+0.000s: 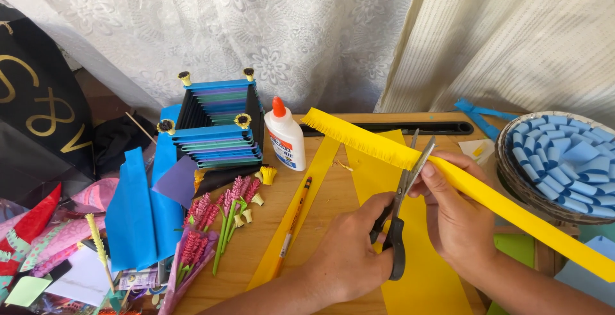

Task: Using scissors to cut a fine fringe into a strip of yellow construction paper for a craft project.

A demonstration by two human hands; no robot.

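Observation:
My left hand [346, 257] grips the black handles of a pair of scissors [400, 212], whose blades point up and stand open around the edge of a long folded yellow paper strip [512, 209]. My right hand [458, 219] holds that strip just right of the blades, thumb on top. The strip runs diagonally from the upper middle to the lower right. Its upper left part is cut into a fine fringe [349, 137] along one edge.
Yellow paper sheets [423, 276] and a pencil [293, 222] lie on the wooden table. A white glue bottle [285, 137], a blue folded-paper box [218, 126], purple paper flowers [205, 225] and blue sheets [138, 212] sit left. A bowl of blue paper loops [564, 161] stands right.

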